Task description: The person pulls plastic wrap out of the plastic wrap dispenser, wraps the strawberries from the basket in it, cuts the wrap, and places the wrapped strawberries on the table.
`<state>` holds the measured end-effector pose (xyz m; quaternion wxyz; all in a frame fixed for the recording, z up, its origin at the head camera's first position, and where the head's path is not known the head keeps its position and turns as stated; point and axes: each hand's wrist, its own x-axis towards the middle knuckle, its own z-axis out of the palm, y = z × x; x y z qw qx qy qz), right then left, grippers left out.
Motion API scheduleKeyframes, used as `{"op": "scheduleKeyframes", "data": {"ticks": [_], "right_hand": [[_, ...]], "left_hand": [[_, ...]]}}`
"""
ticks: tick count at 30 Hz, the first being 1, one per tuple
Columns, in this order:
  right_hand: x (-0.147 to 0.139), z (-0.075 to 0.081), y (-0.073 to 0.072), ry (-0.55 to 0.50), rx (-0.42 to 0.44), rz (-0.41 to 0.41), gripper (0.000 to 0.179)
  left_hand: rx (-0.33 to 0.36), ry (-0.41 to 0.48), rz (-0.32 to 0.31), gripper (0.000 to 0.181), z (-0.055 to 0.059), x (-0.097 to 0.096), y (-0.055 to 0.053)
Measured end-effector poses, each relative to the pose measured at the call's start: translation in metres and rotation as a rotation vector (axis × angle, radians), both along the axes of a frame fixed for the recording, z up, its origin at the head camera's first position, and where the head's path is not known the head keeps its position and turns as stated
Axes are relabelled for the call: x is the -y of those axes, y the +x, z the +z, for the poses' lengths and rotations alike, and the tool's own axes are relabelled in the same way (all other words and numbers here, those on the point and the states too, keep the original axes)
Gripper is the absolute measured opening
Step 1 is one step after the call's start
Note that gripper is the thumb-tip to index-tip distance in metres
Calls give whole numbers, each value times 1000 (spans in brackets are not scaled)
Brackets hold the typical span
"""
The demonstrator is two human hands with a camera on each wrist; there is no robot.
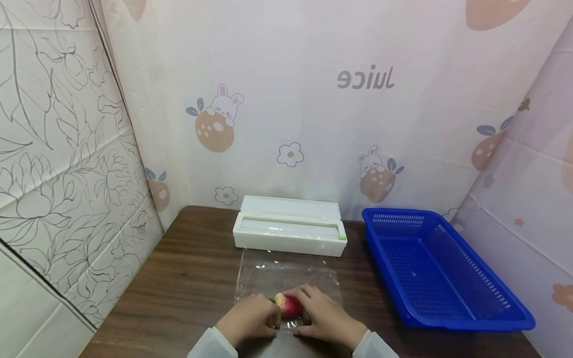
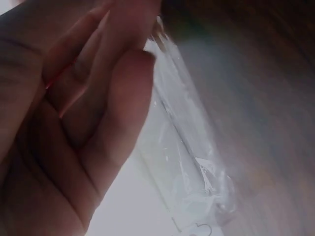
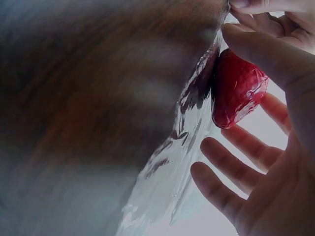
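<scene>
A red strawberry (image 1: 292, 306) with a pale yellow top and a bit of green lies on a clear sheet of plastic wrap (image 1: 286, 276). My left hand (image 1: 252, 318) is at its stem end, fingers curled, and seems to pinch the near edge of the wrap; its fingertips are partly hidden. From the right, my right hand (image 1: 327, 318) holds the strawberry between thumb and fingers. In the right wrist view the strawberry (image 3: 239, 88) sits under the thumb, the other fingers spread apart. Behind, the wrap runs to a white dispenser box (image 1: 288, 242), its lid raised.
A blue perforated plastic basket (image 1: 389, 278) stands to the right on the dark wooden table (image 1: 179, 283). A green slider (image 1: 342, 237) sits at the right end of the dispenser. Printed curtains (image 1: 295, 114) hang behind and at both sides.
</scene>
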<state>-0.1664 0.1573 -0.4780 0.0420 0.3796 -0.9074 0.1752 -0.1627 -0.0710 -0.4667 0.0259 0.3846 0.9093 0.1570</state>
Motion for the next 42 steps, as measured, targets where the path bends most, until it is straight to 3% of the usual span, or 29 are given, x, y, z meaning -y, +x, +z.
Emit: {"op": "scheduleKeyframes", "data": {"ticks": [2,9,17,27,30,33,38,42], "right_hand": [[0,-1,0,-2,-5,7,81],[1,-2,-1,-3,2,8,80],[3,-2,-1,24,48,-30,84],[7,-1,-3,44,-53,-55,60],[7,-1,-3,52,-46,-49,59],[6,-1,-3,64,-46,-48,56],[5,-2,-4,67,-42,-56,55],[4,-2,-5,45,-14,-39,58]], "left_hand": [[-32,-6,5,11,-1,0,-1],[-270,-35,14,22,-6,-2,-3],[-417,39,-8,23,-8,-1,-8],[-401,104,33,9,-2,2,-12],[-404,150,37,15,-4,3,-13],[-396,188,31,35,-5,1,-15],[-354,158,53,63,-6,-5,-18],[-271,142,89,47,-8,-5,-20]]}}
